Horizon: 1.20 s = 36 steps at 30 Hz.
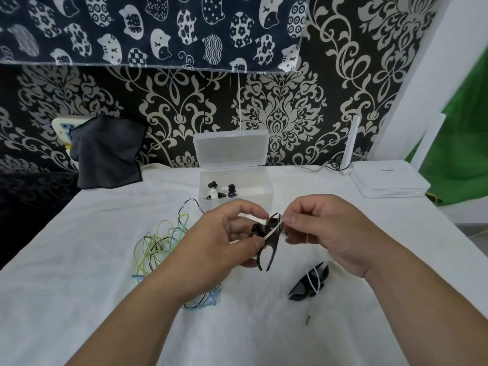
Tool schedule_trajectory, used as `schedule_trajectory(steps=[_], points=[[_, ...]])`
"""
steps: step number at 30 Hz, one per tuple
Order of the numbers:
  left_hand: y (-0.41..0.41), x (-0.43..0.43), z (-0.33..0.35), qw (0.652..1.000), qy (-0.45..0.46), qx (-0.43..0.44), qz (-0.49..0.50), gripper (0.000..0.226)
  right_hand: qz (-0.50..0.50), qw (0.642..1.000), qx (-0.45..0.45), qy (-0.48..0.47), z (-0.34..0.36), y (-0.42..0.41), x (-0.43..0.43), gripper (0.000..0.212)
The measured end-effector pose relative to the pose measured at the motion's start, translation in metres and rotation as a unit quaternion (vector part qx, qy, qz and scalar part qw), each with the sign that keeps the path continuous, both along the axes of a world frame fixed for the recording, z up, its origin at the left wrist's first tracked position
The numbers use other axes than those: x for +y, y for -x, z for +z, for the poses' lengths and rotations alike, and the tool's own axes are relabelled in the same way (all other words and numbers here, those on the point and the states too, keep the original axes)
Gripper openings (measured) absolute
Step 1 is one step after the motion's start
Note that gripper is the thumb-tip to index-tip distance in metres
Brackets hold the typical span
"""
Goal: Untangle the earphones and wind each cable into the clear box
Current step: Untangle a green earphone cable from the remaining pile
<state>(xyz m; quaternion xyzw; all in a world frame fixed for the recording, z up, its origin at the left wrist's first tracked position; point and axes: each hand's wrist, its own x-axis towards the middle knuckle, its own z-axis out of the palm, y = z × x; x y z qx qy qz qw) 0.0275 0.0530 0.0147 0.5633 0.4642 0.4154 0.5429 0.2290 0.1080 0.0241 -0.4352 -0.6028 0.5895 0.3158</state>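
White cloth table [79, 260]: both hands wind thin cord [273, 229] on forked black winder [269, 247].

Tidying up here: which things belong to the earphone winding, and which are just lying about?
In use: left hand, right hand, black winder, white cable, clear box, cable tangle, second winder.
Lying about: dark cloth, router.

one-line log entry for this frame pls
left hand: holds black winder | right hand: wrapping white cable | clear box: open
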Motion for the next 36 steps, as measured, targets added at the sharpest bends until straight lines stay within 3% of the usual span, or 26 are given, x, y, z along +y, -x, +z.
schedule_trajectory(steps=[11, 22, 31, 36], points=[[-0.001, 0.002, -0.002, 0.993, -0.047, 0.077, 0.077, 0.025, -0.041, 0.998, 0.054, 0.001, 0.001, 0.005, -0.001, 0.013], [-0.001, -0.001, 0.002, 0.998, -0.012, 0.047, 0.043, 0.023, -0.047, 0.998, 0.002, -0.05, 0.0, 0.004, 0.001, 0.016], [-0.001, -0.002, 0.005, 0.998, -0.017, -0.026, 0.047, 0.02, -0.059, 0.995, -0.033, -0.067, -0.006, 0.005, 0.005, 0.027], [-0.004, 0.001, 0.002, 0.986, -0.059, -0.108, 0.108, 0.02, -0.049, 0.995, -0.062, -0.056, -0.009, 0.011, 0.003, 0.033]])
